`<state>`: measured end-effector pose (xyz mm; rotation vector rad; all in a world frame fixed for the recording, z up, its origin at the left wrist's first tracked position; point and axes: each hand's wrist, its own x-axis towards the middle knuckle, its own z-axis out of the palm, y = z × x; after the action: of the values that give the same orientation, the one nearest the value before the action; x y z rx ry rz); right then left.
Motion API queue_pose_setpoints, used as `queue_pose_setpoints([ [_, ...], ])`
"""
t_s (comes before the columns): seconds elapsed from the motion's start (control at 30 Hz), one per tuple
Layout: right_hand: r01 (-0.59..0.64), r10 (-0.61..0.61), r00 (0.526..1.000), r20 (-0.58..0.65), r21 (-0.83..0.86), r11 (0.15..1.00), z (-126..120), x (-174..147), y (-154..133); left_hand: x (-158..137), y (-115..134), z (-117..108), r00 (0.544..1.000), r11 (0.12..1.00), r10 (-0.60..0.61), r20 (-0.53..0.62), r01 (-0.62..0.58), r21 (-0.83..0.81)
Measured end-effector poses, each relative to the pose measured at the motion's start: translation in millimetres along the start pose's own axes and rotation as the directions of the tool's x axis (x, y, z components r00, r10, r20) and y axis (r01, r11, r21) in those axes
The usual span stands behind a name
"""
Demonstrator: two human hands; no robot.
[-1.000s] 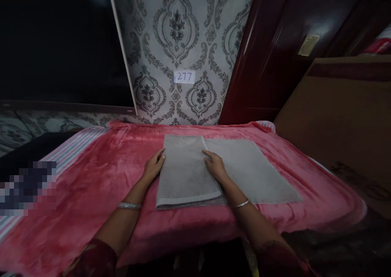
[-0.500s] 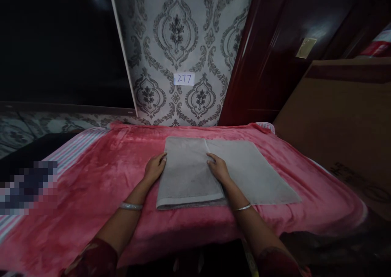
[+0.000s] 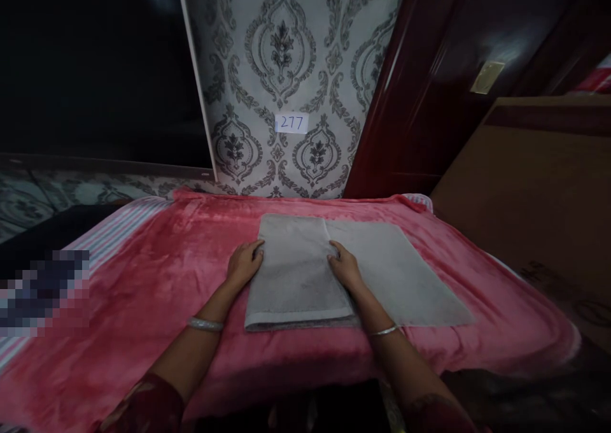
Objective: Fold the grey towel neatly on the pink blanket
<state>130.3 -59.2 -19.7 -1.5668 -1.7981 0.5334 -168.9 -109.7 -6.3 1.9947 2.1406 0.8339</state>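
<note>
A grey towel (image 3: 296, 274) lies on the pink blanket, its left part folded over in a layered panel. The single flat part of the towel stretches out to the right. My left hand (image 3: 245, 264) grips the folded left edge, thumb and fingers at the fabric. On the other side of the panel, my right hand (image 3: 344, 266) has its thumb and fingers closed at the free edge of the folded layer. Slight creases run across the panel between both hands. The undersides of the fingers are partly hidden.
The pink blanket (image 3: 157, 293) covers the surface, with a striped cloth (image 3: 119, 229) under its left side. A dark screen (image 3: 95, 70) hangs at the back left. A large cardboard box (image 3: 534, 184) stands at the right. Patterned wall behind carries a paper label (image 3: 291, 123).
The view has shifted slightly. Both hands stay at the same edges of the towel, and faint creases between them show a little more.
</note>
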Motion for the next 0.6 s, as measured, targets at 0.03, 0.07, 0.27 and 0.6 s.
queue_pose_setpoints([
  [0.03, -0.013, 0.013, 1.000, 0.014, -0.036, 0.999, -2, 2, 0, 0, 0, 0, 1.000, 1.000, -0.005, -0.001, 0.005, 0.004],
  [0.07, -0.026, 0.028, 0.999, 0.026, -0.071, 0.997, -3, 6, -1, 0, 0, 0, 1.000, 1.000, -0.005, -0.001, 0.005, 0.001],
  [0.27, -0.080, 0.088, 0.995, 0.040, -0.174, 0.982, -12, 47, -18, 0, 2, -2, 1.000, 1.000, 0.011, 0.012, -0.011, -0.008],
  [0.6, -0.103, 0.105, 0.994, 0.005, -0.157, 0.982, 5, 77, -23, -2, 13, -5, 0.996, 0.982, -0.014, 0.085, -0.002, 0.189],
])
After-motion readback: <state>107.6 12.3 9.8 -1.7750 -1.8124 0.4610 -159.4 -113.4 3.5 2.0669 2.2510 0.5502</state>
